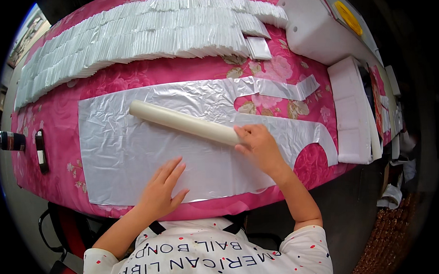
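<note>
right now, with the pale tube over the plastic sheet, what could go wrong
The right hand holds the pale tube near one end, so the far end might swing. The plastic sheet is wrinkled and could crease further if the tube drags. The sheet's upper strip, bent at its tip, might fold over.

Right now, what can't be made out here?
All in the head view:
- White roll's right end: covered by the right hand.
- Whether the left hand touches the plastic sheet: its underside is hidden.
- Pink tablecloth beneath: covered by the sheet.
</note>
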{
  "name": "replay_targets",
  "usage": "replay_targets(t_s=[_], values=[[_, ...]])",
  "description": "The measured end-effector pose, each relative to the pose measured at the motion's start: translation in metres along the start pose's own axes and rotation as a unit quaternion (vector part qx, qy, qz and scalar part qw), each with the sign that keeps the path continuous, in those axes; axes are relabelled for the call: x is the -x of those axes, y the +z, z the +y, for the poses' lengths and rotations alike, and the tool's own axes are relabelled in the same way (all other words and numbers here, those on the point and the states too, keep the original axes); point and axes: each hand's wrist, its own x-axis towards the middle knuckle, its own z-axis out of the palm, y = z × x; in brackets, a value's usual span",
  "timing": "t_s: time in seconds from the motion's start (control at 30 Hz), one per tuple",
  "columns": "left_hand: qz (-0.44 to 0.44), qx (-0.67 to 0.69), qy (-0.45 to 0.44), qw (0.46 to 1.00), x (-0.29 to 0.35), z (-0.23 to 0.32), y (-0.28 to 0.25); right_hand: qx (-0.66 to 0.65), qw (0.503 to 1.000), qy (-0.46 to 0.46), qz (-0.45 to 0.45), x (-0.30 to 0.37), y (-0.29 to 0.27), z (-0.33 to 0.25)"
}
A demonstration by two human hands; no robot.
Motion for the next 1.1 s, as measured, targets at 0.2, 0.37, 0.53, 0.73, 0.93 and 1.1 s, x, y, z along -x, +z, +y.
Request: replay_targets(t_s=[0.2,0.37,0.53,0.73,0.93,1.1], values=[[0.032,-0.106,0.066,0.992,-0.04,0.012,0.046,-0.106,0.992,-0.07,-0.015,0.063,0.037,-0.027],[-0.02,-0.122,0.118,0.985,-0.057,0.039,0.069,0.119,0.991,0.006,0.054,0.081,0.02,0.041],[-0.044,-0.143,0.147,0.978,-0.063,0.063,0.081,0.163,0.96,0.144,0.174,0.131,-0.03,0.167],[-0.051,-0.146,0.146,0.977,-0.064,0.067,0.081,0.172,0.904,0.27,0.282,0.164,-0.06,0.199],[-0.048,-0.147,0.148,0.977,-0.064,0.067,0.081,0.22,0.873,0.238,0.365,0.16,-0.063,0.184],[-0.05,-0.141,0.148,0.978,-0.064,0.068,0.08,0.256,0.881,0.15,0.369,0.149,-0.075,0.138]])
